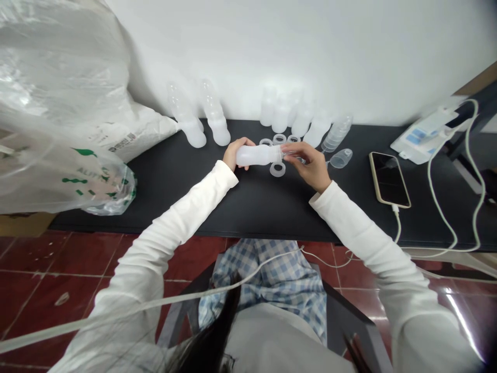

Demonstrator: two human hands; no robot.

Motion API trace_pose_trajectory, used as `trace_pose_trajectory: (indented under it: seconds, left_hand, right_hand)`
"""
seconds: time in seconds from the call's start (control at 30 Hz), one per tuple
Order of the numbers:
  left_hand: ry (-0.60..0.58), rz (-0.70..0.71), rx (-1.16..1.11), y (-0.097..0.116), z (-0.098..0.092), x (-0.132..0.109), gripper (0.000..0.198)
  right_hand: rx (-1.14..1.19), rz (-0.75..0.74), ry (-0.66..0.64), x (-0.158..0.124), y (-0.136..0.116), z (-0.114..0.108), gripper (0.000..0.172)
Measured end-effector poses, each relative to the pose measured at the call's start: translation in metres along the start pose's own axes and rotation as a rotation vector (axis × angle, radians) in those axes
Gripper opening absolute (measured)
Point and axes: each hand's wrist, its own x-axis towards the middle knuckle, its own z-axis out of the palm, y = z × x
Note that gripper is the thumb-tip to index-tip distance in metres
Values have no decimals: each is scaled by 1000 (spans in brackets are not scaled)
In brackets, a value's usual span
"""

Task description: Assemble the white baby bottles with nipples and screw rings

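A milky white baby bottle [256,155] lies sideways above the black table, its base toward my left hand [235,154]. The fingers of that hand are wrapped round the base end. At the bottle's neck, my right hand [308,165] pinches a small clear piece [288,153]; its exact kind is mostly hidden by the fingers. White collar rings lie just behind and below the neck, among them a ring [277,169] in front and another ring [279,139] behind. A clear cap [341,158] lies on its side to the right of my right hand.
Two capped bottles stand at the back left, one of them a tall bottle [218,124]. Several uncapped bottles [280,116] and stacked clear caps [337,133] stand along the wall. A phone [389,180] with cable, a power strip [423,134] and large plastic bags [77,171] flank the table [240,207].
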Motion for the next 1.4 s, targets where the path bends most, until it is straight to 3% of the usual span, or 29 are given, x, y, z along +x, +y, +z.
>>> trace_pose_trajectory:
  seconds: [0.13, 0.33, 0.43, 0.53, 0.77, 0.83, 0.93, 1.07, 1.17, 1.27, 1.4]
  left_hand:
    - [20, 154, 64, -1, 2, -5, 53]
    - [119, 623, 294, -3, -2, -9, 59]
    - [127, 683, 347, -4, -4, -8, 60]
    - [115, 564, 286, -3, -4, -8, 60]
    - [19, 49, 146, 1, 2, -7, 38]
    - [-7, -1, 125, 2, 2, -7, 35]
    - [-15, 37, 108, 2, 2, -5, 38]
    - [21, 222, 166, -2, 1, -5, 48]
    - [2, 578, 415, -4, -6, -7, 55]
    - [-115, 891, 720, -2, -15, -7, 63]
    - [-170, 1044, 906, 0, -21, -5, 67]
  right_hand:
    - [-42, 120, 4, -1, 5, -1, 31]
    - [78, 189, -16, -2, 10, 1, 36]
    - [47, 167, -38, -2, 12, 0, 36]
    - [-32, 105, -45, -3, 12, -1, 31]
    - [-231, -99, -45, -4, 8, -3, 7]
    - [-278, -134, -74, -3, 8, -3, 10]
    - [-266, -112, -94, -2, 9, -3, 12]
    - [-218, -18, -48, -1, 10, -4, 29]
    - [-228, 89, -1, 0, 10, -5, 43]
    - [-287, 139, 29, 2, 7, -5, 59]
    - [-303, 151, 2, 1, 5, -5, 71]
